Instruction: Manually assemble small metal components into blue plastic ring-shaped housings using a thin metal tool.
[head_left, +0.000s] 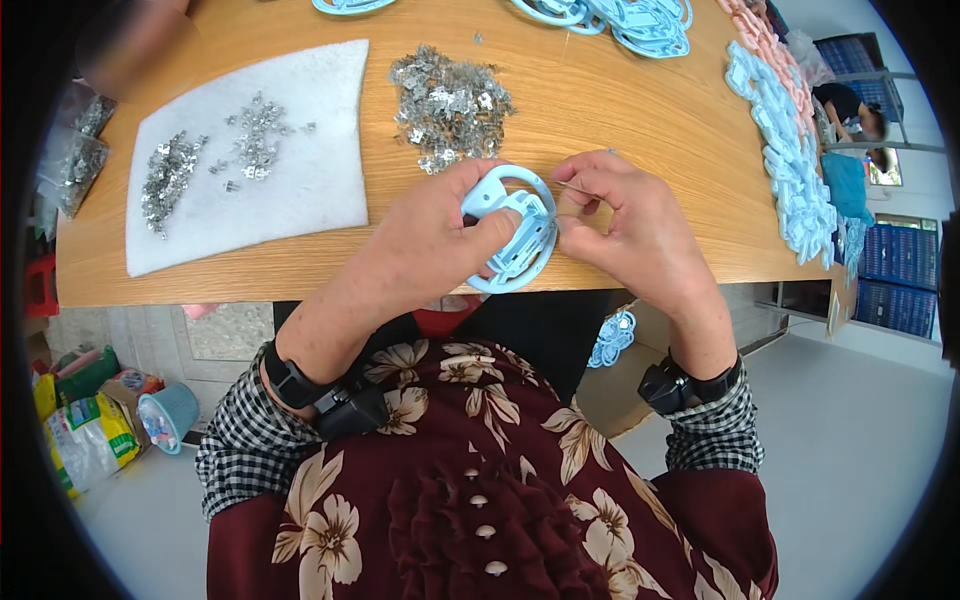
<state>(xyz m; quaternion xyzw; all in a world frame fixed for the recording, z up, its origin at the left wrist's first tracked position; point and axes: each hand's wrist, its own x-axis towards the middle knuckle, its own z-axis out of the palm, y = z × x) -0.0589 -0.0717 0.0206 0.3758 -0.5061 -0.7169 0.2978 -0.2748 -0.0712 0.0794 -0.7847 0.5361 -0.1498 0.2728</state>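
A light blue oval plastic frame (pixel 527 250) with a moulded middle is held just above the near edge of the table. My left hand (pixel 425 235) grips it from the left, with the thumb pressed on its face. At the frame's right rim, my right hand (pixel 640 225) has its fingers curled in a pinch. A thin, pointed sliver (pixel 576 187) sticks out from these fingers; its kind is too small to tell. Beyond the left hand lies a heap of small silvery metal pieces (pixel 450 105) on the wood.
A white padded sheet (pixel 320 130) bears two smaller heaps of metal pieces. More blue frames (pixel 650 25) lie at the far edge; blue and pink parts (pixel 785 150) line the right side. Clear bags (pixel 75 155) sit left. Below are a box with blue parts (pixel 612 338) and a bin (pixel 168 415).
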